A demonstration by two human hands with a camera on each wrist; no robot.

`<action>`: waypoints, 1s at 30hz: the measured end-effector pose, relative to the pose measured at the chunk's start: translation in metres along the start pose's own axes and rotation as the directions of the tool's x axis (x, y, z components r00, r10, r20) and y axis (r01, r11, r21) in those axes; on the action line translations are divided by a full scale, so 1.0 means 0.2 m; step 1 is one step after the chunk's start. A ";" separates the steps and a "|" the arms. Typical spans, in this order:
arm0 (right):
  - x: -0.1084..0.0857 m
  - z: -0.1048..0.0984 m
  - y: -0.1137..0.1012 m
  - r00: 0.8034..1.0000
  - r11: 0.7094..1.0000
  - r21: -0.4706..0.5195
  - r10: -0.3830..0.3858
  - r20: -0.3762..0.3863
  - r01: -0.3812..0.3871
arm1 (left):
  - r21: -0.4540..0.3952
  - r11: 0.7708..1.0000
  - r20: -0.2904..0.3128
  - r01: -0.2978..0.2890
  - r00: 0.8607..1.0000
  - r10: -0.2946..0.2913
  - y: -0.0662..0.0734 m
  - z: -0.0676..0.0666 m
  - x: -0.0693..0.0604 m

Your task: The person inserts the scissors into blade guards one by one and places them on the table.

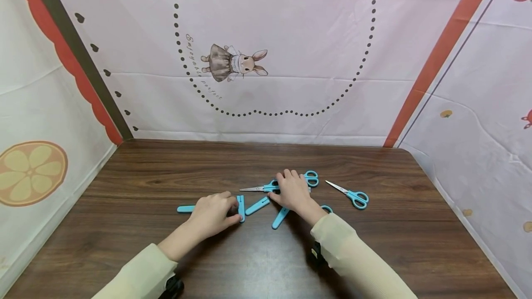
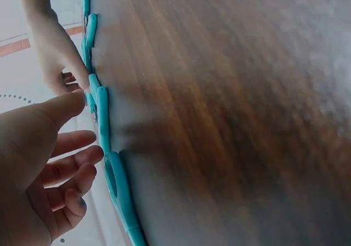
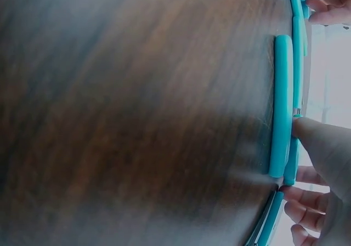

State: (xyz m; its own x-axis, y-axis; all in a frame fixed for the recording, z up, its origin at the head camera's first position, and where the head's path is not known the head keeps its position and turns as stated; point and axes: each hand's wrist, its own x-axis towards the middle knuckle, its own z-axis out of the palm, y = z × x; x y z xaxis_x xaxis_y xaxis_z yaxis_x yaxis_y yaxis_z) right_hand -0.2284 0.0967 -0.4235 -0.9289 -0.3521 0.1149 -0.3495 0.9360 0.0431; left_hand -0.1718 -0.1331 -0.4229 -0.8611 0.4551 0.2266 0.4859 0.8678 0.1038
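Pale printed cloth walls [image 1: 307, 31] enclose a dark wood-grain table [image 1: 174, 165] on three sides.

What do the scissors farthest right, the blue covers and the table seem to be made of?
Scissors: the blades look like metal, being silvery; the handles look like plastic, an even blue.
Covers: probably smooth plastic, uniformly coloured with rounded ends.
Table: dark brown grain with a soft sheen, so wood or wood-look laminate; I can't tell which.
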 end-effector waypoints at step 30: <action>0.01 -0.03 0.10 0.966 0.996 0.089 0.026 -0.257 -0.003 | 0.082 0.989 0.107 0.126 0.985 -0.135 0.08 0.00 0.07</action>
State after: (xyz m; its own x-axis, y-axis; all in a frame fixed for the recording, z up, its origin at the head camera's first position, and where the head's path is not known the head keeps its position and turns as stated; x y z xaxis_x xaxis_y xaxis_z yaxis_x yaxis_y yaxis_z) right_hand -0.2368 0.1141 -0.4161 -0.8750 -0.3160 0.3667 -0.3561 0.9333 -0.0455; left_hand -0.1761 -0.1125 -0.4173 -0.9297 0.3528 0.1057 0.3594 0.9318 0.0514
